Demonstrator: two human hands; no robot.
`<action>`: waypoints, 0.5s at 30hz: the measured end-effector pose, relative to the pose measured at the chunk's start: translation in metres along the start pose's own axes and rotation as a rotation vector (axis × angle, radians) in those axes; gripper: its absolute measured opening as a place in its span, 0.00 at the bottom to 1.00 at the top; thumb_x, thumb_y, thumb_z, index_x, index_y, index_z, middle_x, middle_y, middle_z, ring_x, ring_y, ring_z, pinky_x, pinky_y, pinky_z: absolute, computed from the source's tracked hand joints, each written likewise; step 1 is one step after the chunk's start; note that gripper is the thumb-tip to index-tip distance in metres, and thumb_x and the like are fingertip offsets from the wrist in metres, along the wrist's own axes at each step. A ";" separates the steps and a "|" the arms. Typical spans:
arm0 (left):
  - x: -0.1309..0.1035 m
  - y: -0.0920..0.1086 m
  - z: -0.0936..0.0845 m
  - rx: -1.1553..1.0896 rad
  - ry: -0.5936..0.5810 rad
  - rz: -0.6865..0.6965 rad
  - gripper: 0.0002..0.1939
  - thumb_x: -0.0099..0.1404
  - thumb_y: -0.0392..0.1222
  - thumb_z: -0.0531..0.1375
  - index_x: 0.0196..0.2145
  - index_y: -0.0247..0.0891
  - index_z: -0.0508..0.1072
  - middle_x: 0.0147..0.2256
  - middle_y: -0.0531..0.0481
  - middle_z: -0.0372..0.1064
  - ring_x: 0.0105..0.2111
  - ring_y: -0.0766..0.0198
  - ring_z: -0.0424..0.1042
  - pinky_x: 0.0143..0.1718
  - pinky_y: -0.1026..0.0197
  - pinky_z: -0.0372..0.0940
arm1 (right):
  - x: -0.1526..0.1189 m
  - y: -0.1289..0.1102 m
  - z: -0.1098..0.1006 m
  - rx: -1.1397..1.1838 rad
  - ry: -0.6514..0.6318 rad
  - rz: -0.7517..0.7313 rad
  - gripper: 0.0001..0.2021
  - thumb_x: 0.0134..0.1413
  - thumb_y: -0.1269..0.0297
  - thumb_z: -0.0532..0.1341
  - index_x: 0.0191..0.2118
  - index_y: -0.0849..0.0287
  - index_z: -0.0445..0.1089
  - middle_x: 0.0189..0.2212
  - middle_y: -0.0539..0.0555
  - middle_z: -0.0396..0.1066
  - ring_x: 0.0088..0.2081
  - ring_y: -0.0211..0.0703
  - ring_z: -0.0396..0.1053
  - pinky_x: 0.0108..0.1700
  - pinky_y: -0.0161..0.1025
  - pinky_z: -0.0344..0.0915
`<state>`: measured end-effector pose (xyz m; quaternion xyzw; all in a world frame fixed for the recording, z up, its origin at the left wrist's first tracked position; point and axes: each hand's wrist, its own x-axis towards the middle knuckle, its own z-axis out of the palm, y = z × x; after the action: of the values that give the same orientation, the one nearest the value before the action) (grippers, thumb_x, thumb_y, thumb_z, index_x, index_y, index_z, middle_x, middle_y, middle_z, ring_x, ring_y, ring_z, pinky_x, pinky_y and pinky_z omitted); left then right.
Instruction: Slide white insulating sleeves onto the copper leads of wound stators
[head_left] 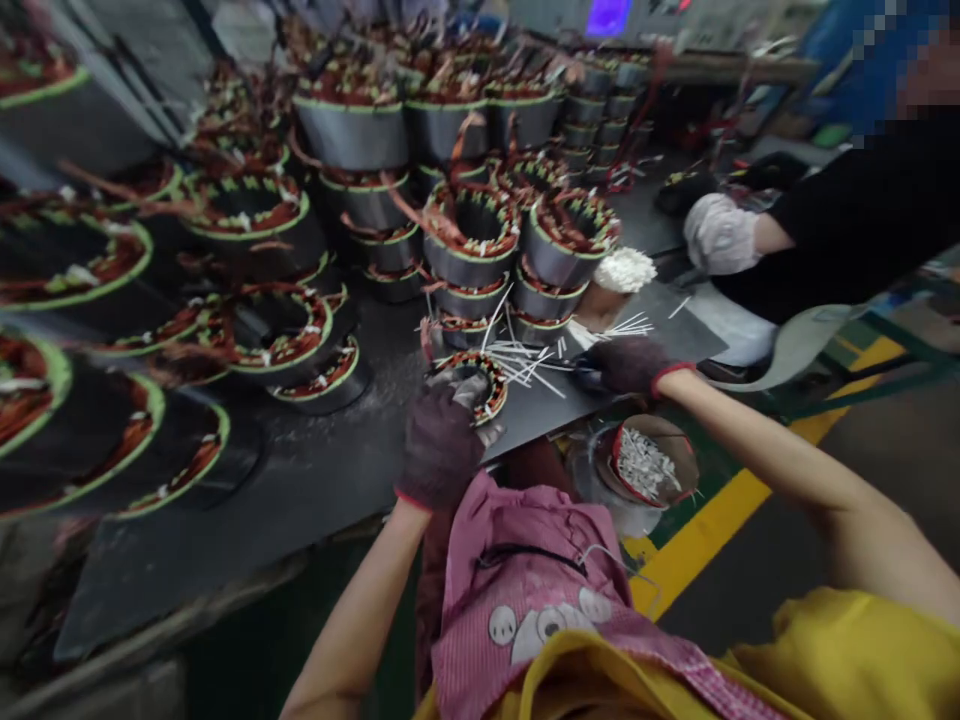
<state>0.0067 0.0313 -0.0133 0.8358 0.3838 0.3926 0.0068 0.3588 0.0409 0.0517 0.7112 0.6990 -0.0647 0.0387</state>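
Note:
A single copper-wound ring (493, 400) rests at the table's front edge. My left hand (444, 435), in a dark glove with greyish fingertips, is closed on its near left rim. To the right, my right hand (626, 366), also gloved, is closed around a dark tool whose shape is blurred. Thin white sticks (529, 362) lie scattered on the table between the ring and my right hand. Behind them stands a brown holder (600, 303) packed with white sticks.
Stacks of wound rings (472, 235) fill the back and left of the dark table (322, 480). A bucket (686, 465) of white pieces stands below the front edge. At the right, another person's gloved hand (721, 233) is over the table.

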 end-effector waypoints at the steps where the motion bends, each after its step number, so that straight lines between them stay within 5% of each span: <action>1: 0.003 0.000 -0.004 0.045 -0.031 0.029 0.25 0.62 0.43 0.75 0.55 0.43 0.79 0.50 0.39 0.82 0.56 0.36 0.80 0.60 0.34 0.75 | -0.001 -0.003 0.002 -0.003 0.002 -0.007 0.13 0.57 0.56 0.72 0.45 0.56 0.84 0.42 0.62 0.86 0.40 0.55 0.81 0.41 0.43 0.68; 5: 0.011 -0.010 -0.013 0.114 -0.055 0.103 0.18 0.65 0.43 0.72 0.53 0.45 0.81 0.46 0.40 0.84 0.52 0.34 0.81 0.56 0.33 0.76 | -0.003 -0.002 -0.001 0.127 0.202 -0.111 0.18 0.67 0.54 0.66 0.55 0.55 0.82 0.54 0.61 0.84 0.51 0.56 0.81 0.53 0.46 0.73; 8: 0.019 -0.025 -0.018 0.185 -0.015 0.086 0.14 0.70 0.45 0.68 0.52 0.44 0.81 0.46 0.38 0.84 0.53 0.31 0.81 0.55 0.29 0.76 | -0.003 0.031 -0.013 0.276 0.484 -0.059 0.14 0.67 0.55 0.65 0.49 0.55 0.84 0.48 0.59 0.85 0.48 0.53 0.81 0.54 0.47 0.74; 10: 0.024 -0.030 -0.022 0.239 0.025 0.066 0.14 0.71 0.46 0.67 0.54 0.46 0.81 0.46 0.39 0.84 0.53 0.30 0.81 0.56 0.25 0.75 | 0.004 0.066 -0.025 0.369 0.639 0.101 0.15 0.68 0.56 0.63 0.50 0.56 0.84 0.47 0.59 0.85 0.47 0.53 0.81 0.53 0.47 0.75; 12: 0.026 -0.027 -0.024 0.282 0.081 0.048 0.19 0.71 0.45 0.66 0.58 0.51 0.78 0.52 0.42 0.83 0.56 0.32 0.81 0.61 0.23 0.72 | 0.021 0.101 -0.036 0.396 0.677 0.287 0.18 0.70 0.58 0.60 0.55 0.60 0.82 0.50 0.61 0.85 0.50 0.54 0.81 0.56 0.48 0.75; 15: 0.012 -0.015 -0.024 0.372 0.179 0.146 0.24 0.67 0.38 0.69 0.59 0.52 0.76 0.57 0.43 0.81 0.59 0.36 0.80 0.68 0.25 0.66 | 0.066 0.138 -0.048 0.341 0.561 0.411 0.21 0.69 0.64 0.58 0.59 0.67 0.81 0.55 0.68 0.83 0.56 0.59 0.80 0.61 0.50 0.74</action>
<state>-0.0138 0.0429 0.0062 0.8100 0.3870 0.3873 -0.2101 0.4998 0.1107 0.0848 0.8228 0.5044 0.0260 -0.2607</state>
